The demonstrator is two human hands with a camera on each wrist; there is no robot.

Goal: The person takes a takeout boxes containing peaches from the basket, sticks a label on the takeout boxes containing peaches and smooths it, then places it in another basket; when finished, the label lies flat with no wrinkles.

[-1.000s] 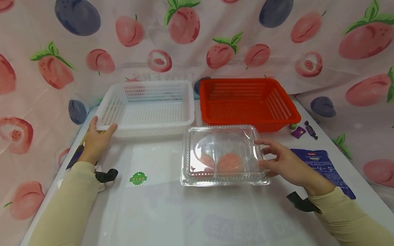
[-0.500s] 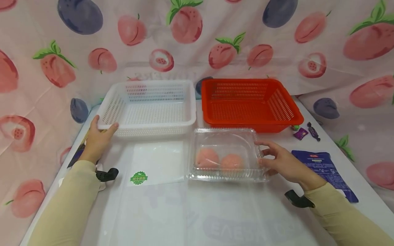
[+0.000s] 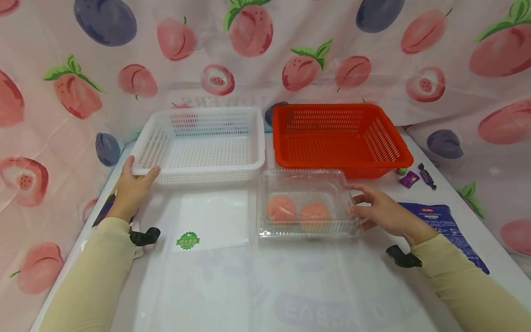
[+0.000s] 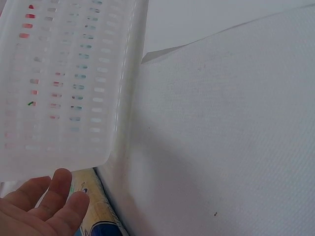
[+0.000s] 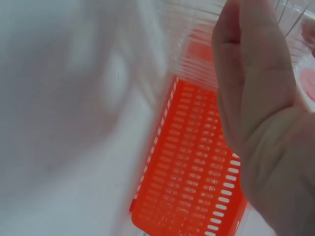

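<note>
Holding the clear box (image 3: 304,182) by its right end, the right hand (image 3: 383,214) has thumb and fingers pinched on the ridged edge; this leaves the lid's top uncovered, so both round pink items (image 3: 281,209) inside show through. Box position: just in front of the red basket (image 3: 342,164), offset toward its left end; whether its base sits fully on the table (image 3: 207,290), cannot tell. Left hand (image 3: 132,190): fingers loosely spread about the near left corner of the white basket (image 3: 207,169), not clenched; firm contact unclear in the left wrist view. Probable reason: a corner hold would steady the basket without covering its interior. Baskets stand side by side at the back, leaving the foreground for the hands. Blue pouch (image 3: 441,226) lies beyond the right wrist.
</note>
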